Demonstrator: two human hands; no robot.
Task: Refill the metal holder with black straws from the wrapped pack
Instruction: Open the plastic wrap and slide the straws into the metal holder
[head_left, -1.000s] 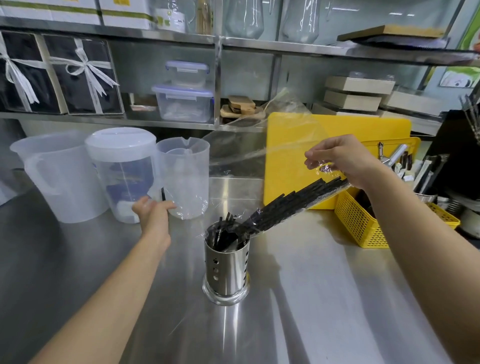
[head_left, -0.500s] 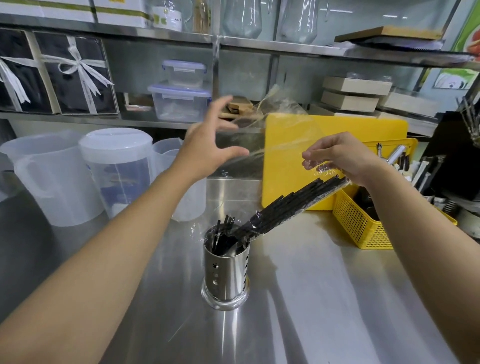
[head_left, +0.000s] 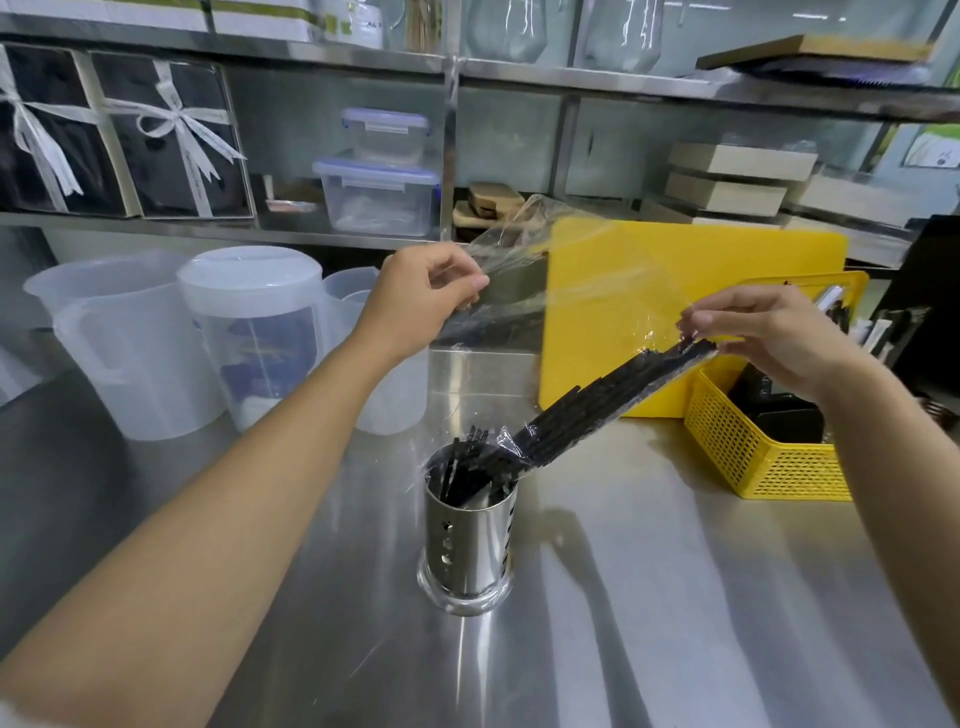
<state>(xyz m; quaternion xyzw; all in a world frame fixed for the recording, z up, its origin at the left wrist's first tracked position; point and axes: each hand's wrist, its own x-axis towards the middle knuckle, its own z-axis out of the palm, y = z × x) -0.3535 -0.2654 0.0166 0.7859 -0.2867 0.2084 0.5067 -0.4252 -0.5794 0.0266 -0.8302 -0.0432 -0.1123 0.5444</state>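
Head view is looking down on a broad brushed stainless-steel counter (head_left: 649, 597) that is filling the lower picture and catching pale streaks of light. Behind it, steel shelving (head_left: 447, 78) is running across the wall, carrying black gift boxes tied with white ribbon (head_left: 119, 140), stacked clear lidded plastic containers (head_left: 382, 176) and flat cardboard boxes (head_left: 737, 176); the upper shelf is cut off by the top edge. Translucent white plastic jugs (head_left: 156, 338) are standing at the back left of the counter, one partly hidden by the left forearm. A yellow plastic cutting board (head_left: 727, 270) is leaning upright at the back right, with a yellow perforated plastic basket (head_left: 748, 457) just beside it; the dark things inside the basket are hard to make out.

Near the middle of the counter a shiny cylindrical metal holder with round holes (head_left: 467, 545) is standing upright. A bundle of black straws (head_left: 597, 400) is slanting up to the right, lower ends down inside the holder, upper ends under the right hand. A loose sheet of clear plastic wrap (head_left: 571, 270) is stretching between both hands, and more film is clinging around the straws at the holder's rim.

Left hand (head_left: 421, 301) is reaching forward, raised above the counter, thumb and fingers pinching the left edge of the wrap. Right hand (head_left: 774, 332) is held palm down, fingertips narrowly pinching the wrap at the straws' upper ends.
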